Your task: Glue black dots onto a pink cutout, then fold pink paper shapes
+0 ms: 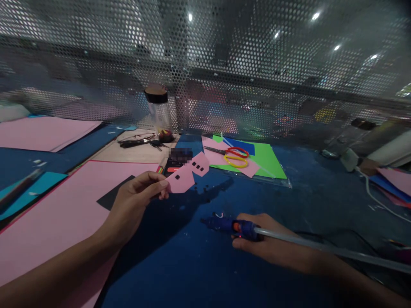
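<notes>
My left hand [135, 201] pinches a pink paper cutout [188, 173] with small black squares on it, held up above the blue table [199, 265]. My right hand [269, 241] lies low on the table, closed around a blue glue gun [229, 226] whose nozzle points left. A clear glue stick [321, 247] juts out of the gun's back, running right past my wrist.
A large pink sheet [58, 218] with a black piece [114, 194] lies at left. Red and yellow scissors [236, 156] rest on green paper [269, 160]. A clear jar [159, 113] stands at the perforated screen [224, 64]. Another person's hand [369, 166] is at far right.
</notes>
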Demonstrator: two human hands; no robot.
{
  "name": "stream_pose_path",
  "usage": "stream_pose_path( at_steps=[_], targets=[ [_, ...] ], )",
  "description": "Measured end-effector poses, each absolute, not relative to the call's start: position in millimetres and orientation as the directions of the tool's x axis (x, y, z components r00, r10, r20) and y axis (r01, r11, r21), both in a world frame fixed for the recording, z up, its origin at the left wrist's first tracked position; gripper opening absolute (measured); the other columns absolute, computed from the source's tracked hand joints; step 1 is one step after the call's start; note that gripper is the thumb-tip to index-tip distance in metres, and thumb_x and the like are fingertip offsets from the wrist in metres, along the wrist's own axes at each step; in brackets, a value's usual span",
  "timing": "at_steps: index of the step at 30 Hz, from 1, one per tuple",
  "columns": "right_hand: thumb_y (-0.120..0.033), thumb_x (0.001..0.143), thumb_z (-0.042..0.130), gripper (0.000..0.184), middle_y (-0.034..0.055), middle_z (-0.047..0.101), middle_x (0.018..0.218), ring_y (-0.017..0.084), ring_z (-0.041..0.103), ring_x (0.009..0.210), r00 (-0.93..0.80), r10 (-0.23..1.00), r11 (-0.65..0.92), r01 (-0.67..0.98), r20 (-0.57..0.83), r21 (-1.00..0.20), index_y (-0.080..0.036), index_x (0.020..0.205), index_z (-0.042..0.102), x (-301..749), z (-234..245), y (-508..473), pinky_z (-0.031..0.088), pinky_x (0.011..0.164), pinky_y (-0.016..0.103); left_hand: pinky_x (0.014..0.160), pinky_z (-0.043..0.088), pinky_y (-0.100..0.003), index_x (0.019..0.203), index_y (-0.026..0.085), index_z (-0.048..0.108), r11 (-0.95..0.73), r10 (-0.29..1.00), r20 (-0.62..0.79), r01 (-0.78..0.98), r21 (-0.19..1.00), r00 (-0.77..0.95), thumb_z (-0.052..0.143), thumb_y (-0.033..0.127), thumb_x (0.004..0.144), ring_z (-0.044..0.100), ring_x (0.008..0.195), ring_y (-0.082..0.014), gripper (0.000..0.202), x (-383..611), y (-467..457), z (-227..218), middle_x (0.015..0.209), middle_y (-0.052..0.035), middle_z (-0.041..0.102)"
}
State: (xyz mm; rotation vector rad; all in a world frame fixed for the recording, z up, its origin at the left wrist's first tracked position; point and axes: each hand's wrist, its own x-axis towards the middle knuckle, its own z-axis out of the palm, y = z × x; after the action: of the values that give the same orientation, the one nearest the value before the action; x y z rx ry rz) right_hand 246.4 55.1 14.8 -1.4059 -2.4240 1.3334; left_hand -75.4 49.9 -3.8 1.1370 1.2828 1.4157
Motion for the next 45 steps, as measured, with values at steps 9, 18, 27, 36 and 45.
stream_pose_path(
  at_steps=[9, 18, 27, 36, 45],
  targets=[
    [-0.046, 0.090, 0.065, 0.025, -0.0015, 0.062, 0.081, 0.013, 0.054, 0.067, -0.554, 0.746, 0.209, 0.721, -0.369, -0.661, -0.021, 0.087, 0.061, 247.2, 9.0, 56.2, 0.035, 0.056, 0.024, 0.071, 0.042, -0.029, 0.079, 0.022, 0.070, -0.061, 0.983, 0.061, 0.005, 0.998, -0.175, 0.074, 0.031, 0.085, 0.054, 0.071, -0.0149, 0.012, -74.0, 50.5, -2.5, 0.073, 0.0013, 0.063],
    [-0.045, 0.090, 0.064, 0.024, -0.0009, 0.063, 0.081, 0.013, 0.055, 0.067, -0.571, 0.748, 0.216, 0.692, -0.338, -0.689, -0.021, 0.087, 0.060, 246.5, 13.7, 53.2, 0.036, 0.056, 0.025, 0.071, 0.041, -0.028, 0.079, 0.022, 0.069, -0.072, 0.986, 0.071, -0.002, 0.997, -0.153, 0.072, 0.027, 0.086, 0.054, 0.071, -0.0148, 0.009, -74.5, 49.0, -2.6, 0.073, 0.0021, 0.062],
    [-0.044, 0.090, 0.065, 0.023, -0.0019, 0.059, 0.078, 0.013, 0.050, 0.066, -0.575, 0.754, 0.150, 0.623, -0.319, -0.768, -0.022, 0.088, 0.062, 249.2, 14.8, 47.7, 0.037, 0.056, 0.024, 0.070, 0.041, -0.027, 0.078, 0.022, 0.068, -0.067, 0.988, 0.071, 0.032, 0.997, -0.137, 0.071, 0.030, 0.089, 0.054, 0.071, -0.0144, 0.013, -73.4, 47.9, -5.0, 0.071, 0.0020, 0.062],
    [-0.044, 0.089, 0.064, 0.025, -0.0027, 0.052, 0.070, 0.012, 0.046, 0.060, -0.546, 0.817, 0.192, 0.560, -0.184, -0.806, -0.022, 0.080, 0.055, 239.3, 27.9, 38.8, 0.037, 0.053, 0.024, 0.074, 0.042, -0.027, 0.081, 0.024, 0.068, -0.023, 0.997, 0.032, 0.126, 0.992, -0.075, 0.072, 0.037, 0.088, 0.057, 0.075, -0.0150, 0.015, -66.3, 37.7, -4.2, 0.074, 0.0020, 0.063],
    [-0.037, 0.088, 0.063, 0.018, -0.0038, 0.052, 0.068, 0.010, 0.043, 0.058, -0.533, 0.843, 0.243, 0.503, -0.076, -0.829, -0.022, 0.083, 0.054, 227.5, 34.5, 36.1, 0.036, 0.053, 0.023, 0.073, 0.046, -0.030, 0.078, 0.024, 0.068, -0.027, 0.998, 0.037, 0.197, 0.980, -0.045, 0.071, 0.044, 0.087, 0.060, 0.076, -0.0187, 0.022, -56.2, 31.8, 1.6, 0.075, -0.0005, 0.065]
  ],
)
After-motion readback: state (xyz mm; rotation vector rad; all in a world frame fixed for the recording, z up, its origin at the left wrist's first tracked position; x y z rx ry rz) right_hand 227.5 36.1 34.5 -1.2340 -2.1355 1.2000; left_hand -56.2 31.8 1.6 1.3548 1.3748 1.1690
